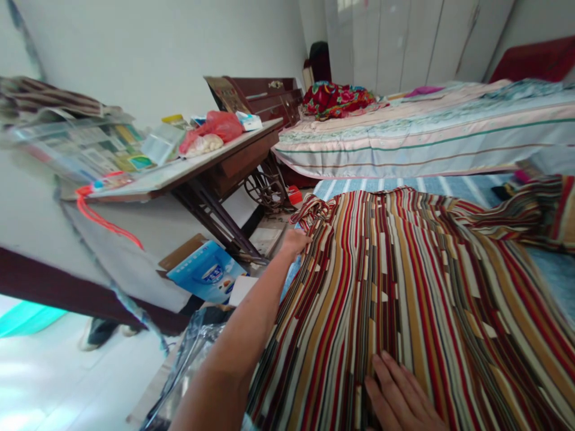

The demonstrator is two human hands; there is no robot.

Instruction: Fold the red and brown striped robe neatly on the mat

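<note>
A large striped fabric [417,281] in red, brown, tan and white lies spread over a blue striped surface before me. My left hand [294,241] reaches far forward and grips the fabric's left edge, fingers curled on it. At the bottom of the view, my right hand [398,398] rests flat on the fabric with fingers stretched out and apart, holding nothing. More of the same fabric is bunched at the right [534,212].
A wooden treadle sewing table [211,167] stands at left, loaded with a red plastic bag [218,124], boxes and packets. A blue package [204,272] and clear plastic wrap [188,359] lie below it. A bed [426,131] with striped bedding and a floral cloth [335,99] sits beyond.
</note>
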